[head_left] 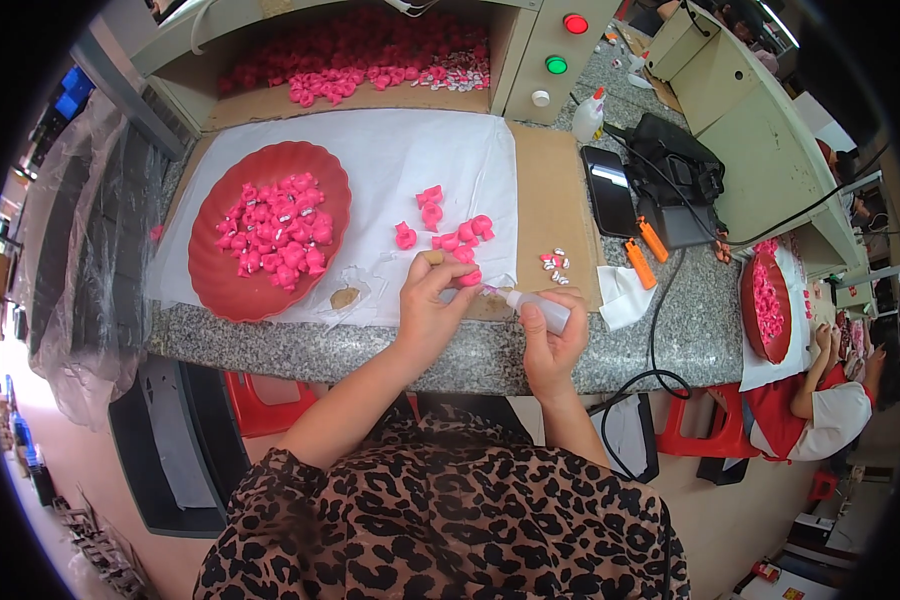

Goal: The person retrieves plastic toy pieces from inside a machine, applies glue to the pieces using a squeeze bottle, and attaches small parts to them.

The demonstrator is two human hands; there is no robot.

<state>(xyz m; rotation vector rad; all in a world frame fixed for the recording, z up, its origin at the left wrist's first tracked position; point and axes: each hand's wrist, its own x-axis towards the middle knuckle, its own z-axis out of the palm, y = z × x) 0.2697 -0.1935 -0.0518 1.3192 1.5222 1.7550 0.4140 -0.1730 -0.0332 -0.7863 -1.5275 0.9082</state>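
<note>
Between the fingertips of my left hand [432, 305] is a small pink molded piece [470, 279]. One of its fingers wears a tan finger cover. My right hand [554, 345] grips a translucent squeeze bottle [543, 311], tilted so that its thin nozzle points left and reaches the pink piece. Whether anything comes out of the nozzle is too small to tell. Just beyond my hands, several loose pink pieces [432, 215] lie on the white sheet [370, 150]. Right of them, several tiny white and pink parts [555, 264] rest on brown cardboard [547, 190].
A red scalloped bowl [208, 270] of pink pieces stands left, with more heaped in the shelf opening [370, 60] behind. To the right are a phone [609, 190], orange tools [641, 264], a black bag [675, 165], a white bottle [588, 118] and a cable. A co-worker [820, 410] sits far right.
</note>
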